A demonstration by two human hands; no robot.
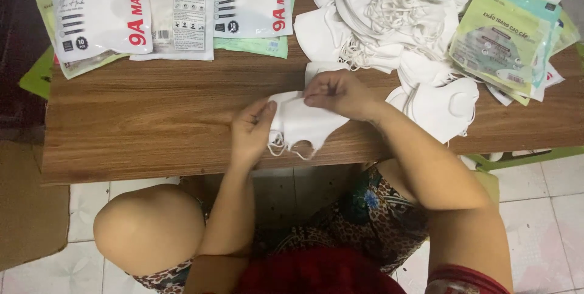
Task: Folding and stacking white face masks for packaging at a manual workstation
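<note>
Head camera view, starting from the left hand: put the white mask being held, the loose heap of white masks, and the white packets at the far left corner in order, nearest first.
1. The white mask: pinched by the left hand, at the table's near edge.
2. The heap of white masks: farther back, to the right.
3. The white packets: at the far left corner, slightly farther than the heap.

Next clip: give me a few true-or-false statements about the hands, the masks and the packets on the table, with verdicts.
1. Both hands hold one white mask. True: left hand on its left end, right hand on top.
2. The pile of loose masks lies at the table's far left. False: far right of centre.
3. White sealed packets lie at the far left. True.
4. The table is glass. False: brown wood grain.
</note>
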